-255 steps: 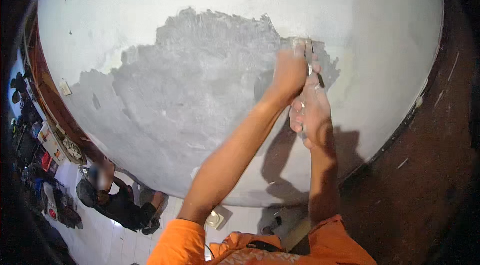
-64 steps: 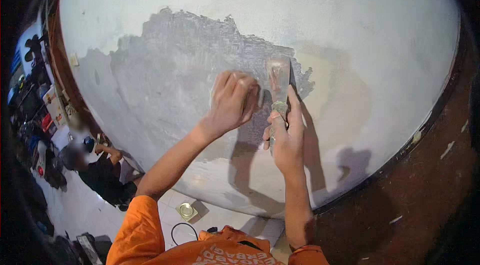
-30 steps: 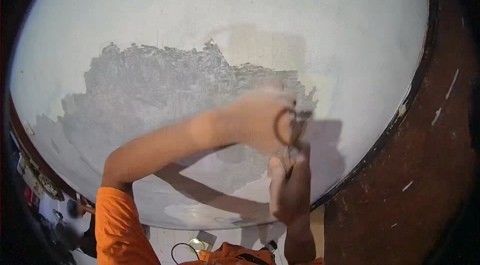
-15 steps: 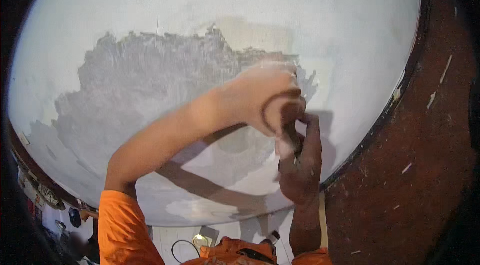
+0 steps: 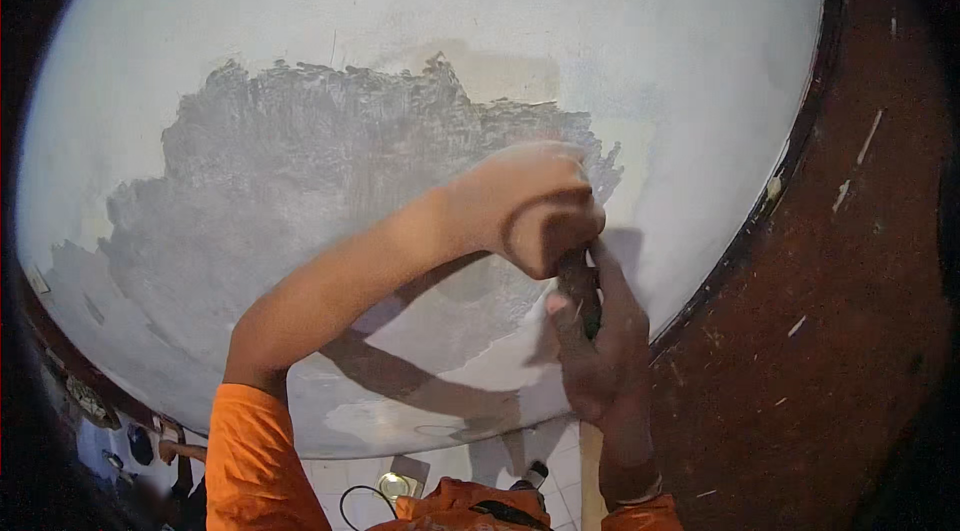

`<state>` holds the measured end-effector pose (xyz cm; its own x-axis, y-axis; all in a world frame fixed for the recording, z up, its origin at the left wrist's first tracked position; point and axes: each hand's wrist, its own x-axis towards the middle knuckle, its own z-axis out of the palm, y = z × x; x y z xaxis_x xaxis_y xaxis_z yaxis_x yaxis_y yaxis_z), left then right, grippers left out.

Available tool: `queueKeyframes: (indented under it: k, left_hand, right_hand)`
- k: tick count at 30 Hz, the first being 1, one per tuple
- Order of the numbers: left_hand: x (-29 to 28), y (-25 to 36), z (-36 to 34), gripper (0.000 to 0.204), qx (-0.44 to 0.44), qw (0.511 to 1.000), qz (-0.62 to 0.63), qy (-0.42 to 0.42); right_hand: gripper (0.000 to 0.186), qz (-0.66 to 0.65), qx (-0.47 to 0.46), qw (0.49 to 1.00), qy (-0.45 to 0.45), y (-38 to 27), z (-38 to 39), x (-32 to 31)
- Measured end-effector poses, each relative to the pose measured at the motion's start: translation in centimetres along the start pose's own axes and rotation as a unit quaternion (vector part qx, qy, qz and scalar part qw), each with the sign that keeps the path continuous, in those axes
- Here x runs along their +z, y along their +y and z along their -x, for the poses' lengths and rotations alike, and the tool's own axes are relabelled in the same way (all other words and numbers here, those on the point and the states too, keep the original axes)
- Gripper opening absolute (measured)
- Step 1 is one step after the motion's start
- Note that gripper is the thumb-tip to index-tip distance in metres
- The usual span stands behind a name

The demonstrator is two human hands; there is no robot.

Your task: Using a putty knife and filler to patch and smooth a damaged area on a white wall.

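My left hand reaches across from the left, bent at the wrist and closed in a fist around the upper end of a dark handle. Below it, my right hand has its thumb and fingers about the handle's lower part. What is fixed to the handle is hidden behind my left fist. Both hands are close against a white wall with a large, ragged-edged grey patch. My left fist lies over the patch's right side, and my arms' shadows fall on the wall.
A dark border strip parts the white wall from a reddish-brown surface with pale marks. Low down are white floor tiles, an open tin and a thin dark loop. Another person's arm shows at lower left.
My right hand has shifted slightly down, and more of the dark handle shows between the hands. My left fist stays in nearly the same place. The view has shifted a little.
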<state>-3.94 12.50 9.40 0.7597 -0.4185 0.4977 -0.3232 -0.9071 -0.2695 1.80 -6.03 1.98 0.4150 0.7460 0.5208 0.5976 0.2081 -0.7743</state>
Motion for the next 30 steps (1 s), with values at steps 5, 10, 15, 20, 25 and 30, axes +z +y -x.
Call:
queueKeyframes:
  k: [5,10,15,20,25,30]
  left_hand:
    - [0.6,-0.1,0.3,0.033,0.009,1.000,-0.017,0.009]
    - [-0.4,-1.0,-0.7,0.032,0.020,0.998,0.039,0.041]
    - [1.0,-0.6,0.0,0.039,0.024,0.994,-0.066,-0.086]
    - [-0.7,-1.8,-1.0,0.029,0.026,0.994,-0.029,-0.100]
    - [0.9,-1.0,0.1,0.022,0.013,1.000,-0.007,0.005]
    - [-0.9,-1.6,0.4,0.022,0.035,0.995,-0.094,-0.022]
  right_hand:
    - [0.056,0.057,-0.085,0.985,0.139,1.3,0.6,1.8]
    - [0.033,0.109,-0.111,0.975,0.158,1.6,-0.8,2.0]
    - [0.023,0.097,-0.061,0.980,0.160,1.9,-0.4,1.5]
    - [0.020,0.118,-0.162,0.958,0.207,2.8,-2.2,1.9]
    - [0.022,0.059,-0.138,0.967,0.204,2.6,-1.7,1.4]
    - [0.019,0.103,-0.144,0.968,0.177,2.4,-2.5,1.5]
